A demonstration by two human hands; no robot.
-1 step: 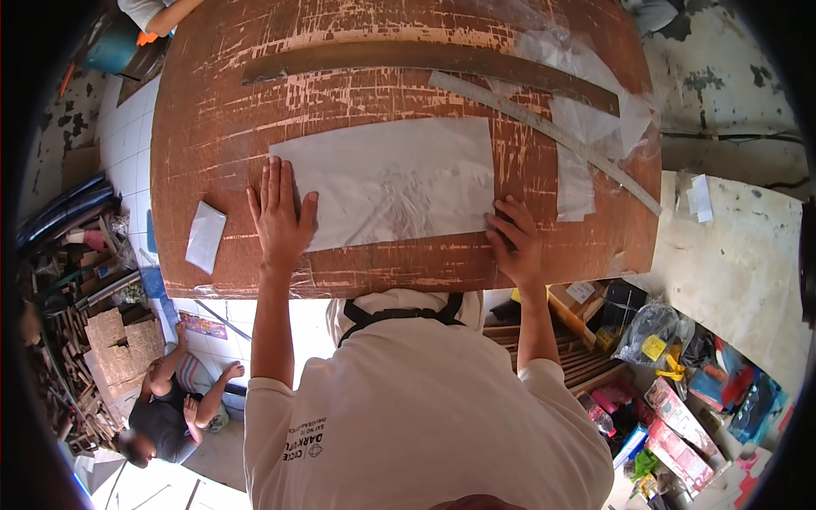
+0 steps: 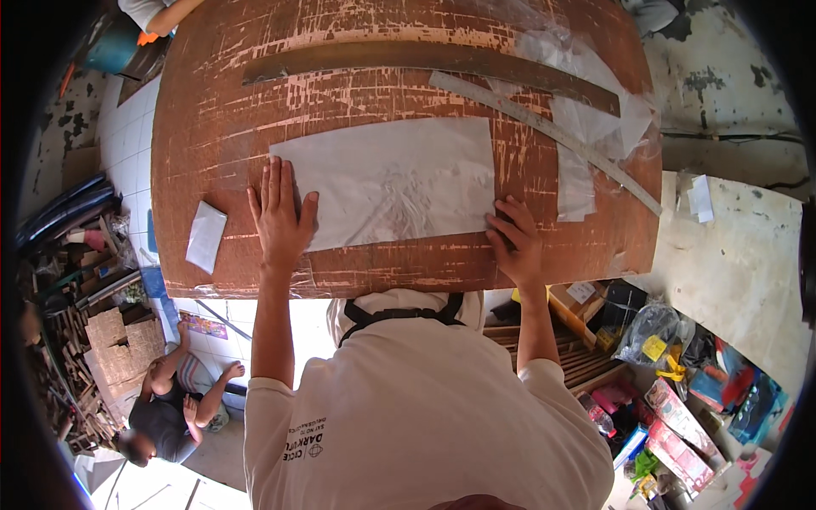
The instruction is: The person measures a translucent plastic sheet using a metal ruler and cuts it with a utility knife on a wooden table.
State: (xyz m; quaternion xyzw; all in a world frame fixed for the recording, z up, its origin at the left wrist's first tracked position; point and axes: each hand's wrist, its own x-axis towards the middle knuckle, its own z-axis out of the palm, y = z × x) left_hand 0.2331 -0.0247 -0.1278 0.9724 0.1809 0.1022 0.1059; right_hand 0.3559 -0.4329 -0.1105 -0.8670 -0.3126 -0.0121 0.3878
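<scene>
A translucent whitish plastic sheet [image 2: 382, 161] lies on the scratched brown tabletop [image 2: 200, 153], wrinkled near its middle. On its left edge my left hand [image 2: 280, 212] rests flat, fingers together and pointing away, thumb spread. My right hand [image 2: 517, 242] is at the sheet's near right corner. Its fingers are apart and slightly bent, with the tips touching the edge and nothing visible in its grasp. Beyond the sheet are a long dark straight strip [image 2: 408, 56] and a metal ruler [image 2: 552, 132] set at a slant.
More clear plastic [image 2: 575, 191] lies under the ruler at the right. A small folded white piece [image 2: 206, 238] sits near the left edge. A person [image 2: 170, 416] sits on the floor at lower left; another person's arm [image 2: 174, 15] reaches in at far left. Clutter [image 2: 671, 408] fills the lower right.
</scene>
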